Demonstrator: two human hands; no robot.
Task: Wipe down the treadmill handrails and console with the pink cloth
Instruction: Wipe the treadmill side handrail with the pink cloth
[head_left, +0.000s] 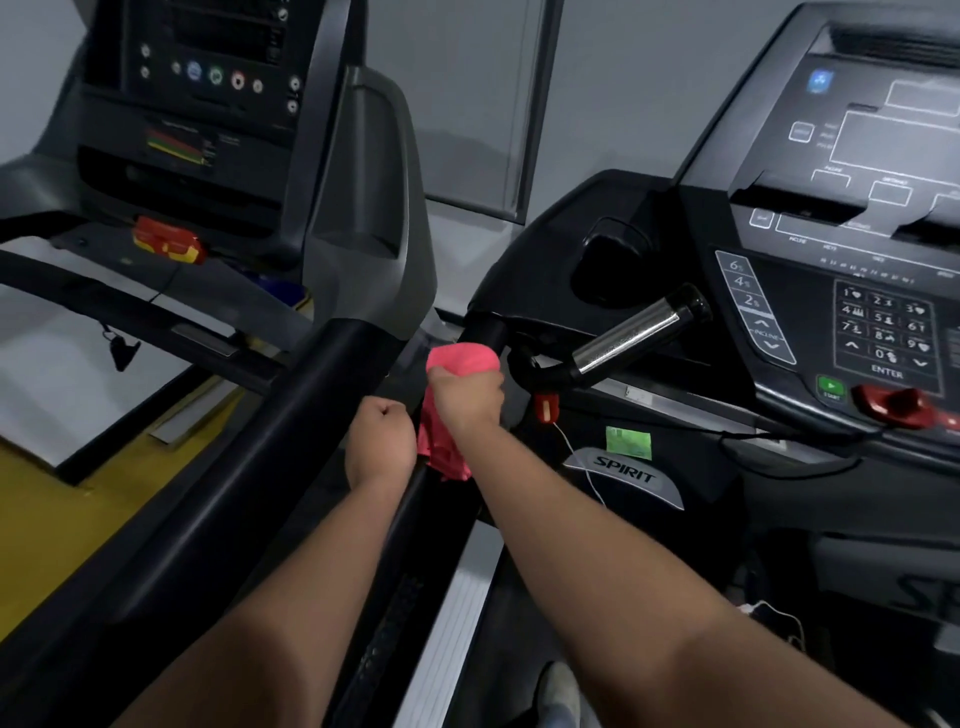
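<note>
The pink cloth (460, 359) is wrapped over the black left handrail (483, 332) of the right-hand treadmill, close to where the rail meets the console (841, 291). My right hand (467, 400) grips the cloth around the rail, and the cloth's loose end hangs down below the hand. Just to its left my left hand (382, 434) is curled into a fist beside the hanging cloth; whether it holds the cloth's tail cannot be told. A chrome pulse grip (631, 338) sticks out between the rail and the console keypad.
A second treadmill stands on the left, its thick black handrail (270, 441) running diagonally beside my left arm and its console (208, 78) above. A red safety key (546, 408) with a white cord hangs under the pulse grip. My shoe (558, 693) shows at the bottom.
</note>
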